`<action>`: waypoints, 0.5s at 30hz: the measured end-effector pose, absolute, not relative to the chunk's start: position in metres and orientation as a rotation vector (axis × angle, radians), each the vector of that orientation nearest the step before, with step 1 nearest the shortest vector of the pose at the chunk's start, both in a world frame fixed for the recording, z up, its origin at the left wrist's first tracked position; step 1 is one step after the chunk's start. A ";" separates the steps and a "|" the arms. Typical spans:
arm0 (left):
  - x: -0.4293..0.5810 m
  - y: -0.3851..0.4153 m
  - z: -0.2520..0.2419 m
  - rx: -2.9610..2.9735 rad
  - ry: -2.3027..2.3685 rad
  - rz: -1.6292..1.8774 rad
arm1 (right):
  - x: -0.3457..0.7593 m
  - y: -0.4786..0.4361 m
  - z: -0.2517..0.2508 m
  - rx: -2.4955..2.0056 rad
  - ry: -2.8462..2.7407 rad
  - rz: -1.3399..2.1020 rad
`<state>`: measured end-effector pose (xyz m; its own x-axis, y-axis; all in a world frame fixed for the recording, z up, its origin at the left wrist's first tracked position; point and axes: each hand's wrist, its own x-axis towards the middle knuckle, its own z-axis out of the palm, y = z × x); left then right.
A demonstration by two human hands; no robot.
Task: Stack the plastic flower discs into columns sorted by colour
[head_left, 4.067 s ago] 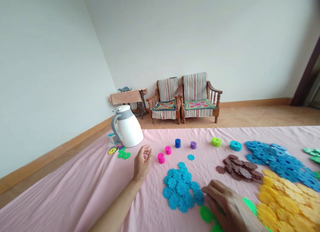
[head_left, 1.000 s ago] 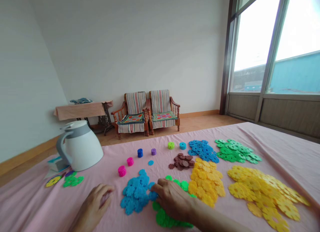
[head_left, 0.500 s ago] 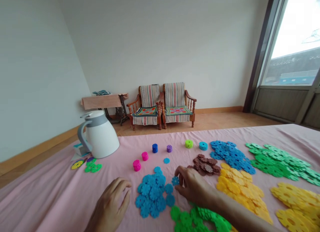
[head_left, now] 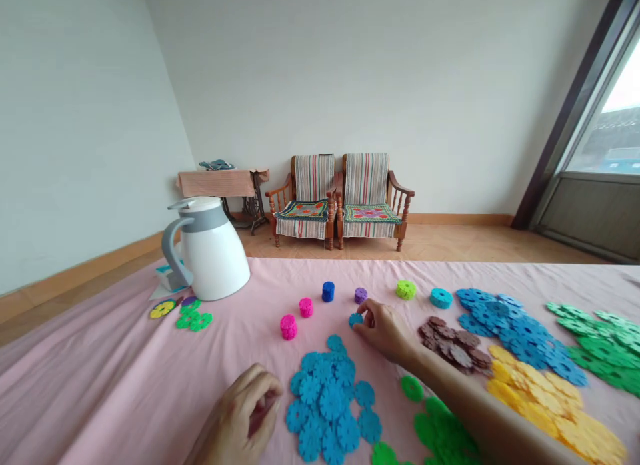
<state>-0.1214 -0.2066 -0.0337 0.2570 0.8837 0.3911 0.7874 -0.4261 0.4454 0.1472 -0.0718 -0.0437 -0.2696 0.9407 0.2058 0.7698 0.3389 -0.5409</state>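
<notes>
My right hand (head_left: pixel 384 326) pinches a blue notched plastic disc (head_left: pixel 355 319) between thumb and fingertips, down at the cloth in front of a small purple stack (head_left: pixel 361 295). Whether another disc lies under it, I cannot tell. My left hand (head_left: pixel 245 411) rests with its fingers curled in toward the thumb, and nothing shows inside. Just right of it lies a loose heap of light-blue discs (head_left: pixel 323 405). Pink stacks (head_left: pixel 289 327), a dark-blue stack (head_left: pixel 328 291), a lime stack (head_left: pixel 406 289) and a teal stack (head_left: pixel 441 298) stand farther back.
Brown discs (head_left: pixel 454 345), blue discs (head_left: pixel 515 325), yellow discs (head_left: pixel 545 398) and green discs (head_left: pixel 607 348) are heaped to the right. More green discs (head_left: pixel 443 428) lie under my right forearm. A white jug (head_left: pixel 215 258) stands at the back left of the pink cloth (head_left: pixel 125 378).
My right hand has moved away from me with the blue disc, from beside the light-blue heap to the lone blue disc's spot. My left hand's fingers have curled in. The view has shifted.
</notes>
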 end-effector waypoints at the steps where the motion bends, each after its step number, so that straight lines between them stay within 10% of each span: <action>1: -0.121 -0.207 -0.033 2.353 1.586 0.892 | 0.148 -0.072 -0.044 -1.491 -2.119 0.459; 15: -0.119 -0.211 -0.029 2.202 1.601 0.851 | 0.134 -0.107 -0.019 -0.902 -2.523 0.403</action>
